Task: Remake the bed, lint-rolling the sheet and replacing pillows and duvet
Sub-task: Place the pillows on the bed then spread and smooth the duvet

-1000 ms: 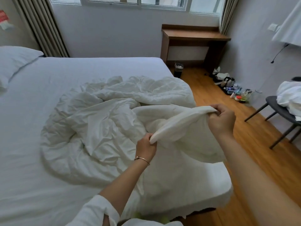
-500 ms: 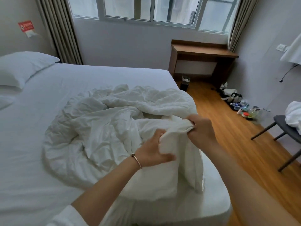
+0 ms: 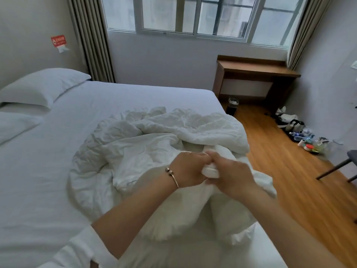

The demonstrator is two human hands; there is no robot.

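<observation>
— What's the duvet like from your end?

— The white duvet (image 3: 154, 144) lies crumpled and deeply creased on the smooth sheet (image 3: 48, 180), near the bed's foot corner.

— And the hands?

— I see my left hand (image 3: 188, 170) and right hand (image 3: 230, 176) touching, fingers curled round one bunched fold of it.

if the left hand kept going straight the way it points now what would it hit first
Most likely the right hand: the left hand points toward it, both gripping one bunched fold of the duvet.
</observation>
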